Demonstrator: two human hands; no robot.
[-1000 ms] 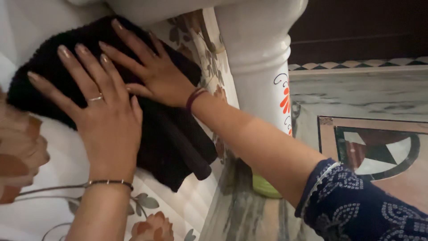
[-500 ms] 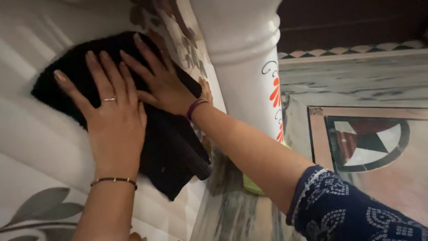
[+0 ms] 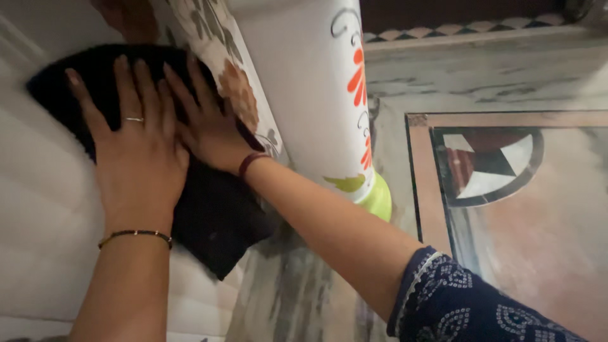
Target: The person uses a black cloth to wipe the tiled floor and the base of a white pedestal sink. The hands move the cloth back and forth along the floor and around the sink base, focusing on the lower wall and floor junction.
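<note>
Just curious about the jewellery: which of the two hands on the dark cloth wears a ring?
The left hand, flat on the black cloth, wears it; the right hand beside it shows none.

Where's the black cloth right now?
Head view, upper left: the black cloth lies on the white bedding, pressed flat under the left hand and right hand, beside the white pillar.

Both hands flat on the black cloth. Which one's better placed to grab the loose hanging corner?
Probably the left hand: its wrist sits just above the corner of the black cloth that hangs off the white surface. The right hand lies higher, beside the pillar.
</note>
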